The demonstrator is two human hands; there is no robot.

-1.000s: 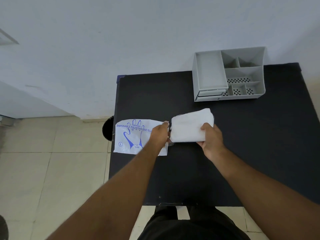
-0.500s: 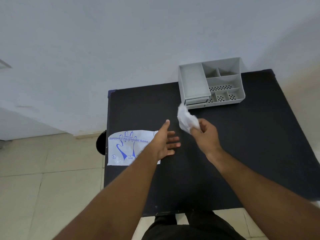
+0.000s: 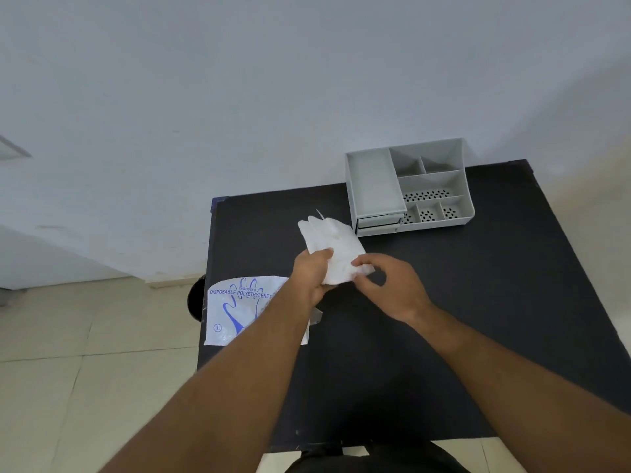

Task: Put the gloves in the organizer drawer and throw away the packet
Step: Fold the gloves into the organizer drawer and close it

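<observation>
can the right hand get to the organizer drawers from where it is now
Probably yes. The drawers face the person, with bare table between them and the right hand. But both it and the left hand hold the gloves, so it isn't free.

Both forearms bare to the frame edge; no sleeves, watch, rings or gloves on the left hand [image 3: 312,273] or right hand [image 3: 392,285]; dark clothing [image 3: 372,459] at the waist.

Both hands — left hand [image 3: 312,273], right hand [image 3: 392,285] — grip the gloves [image 3: 333,249] above the table [image 3: 478,302].
</observation>
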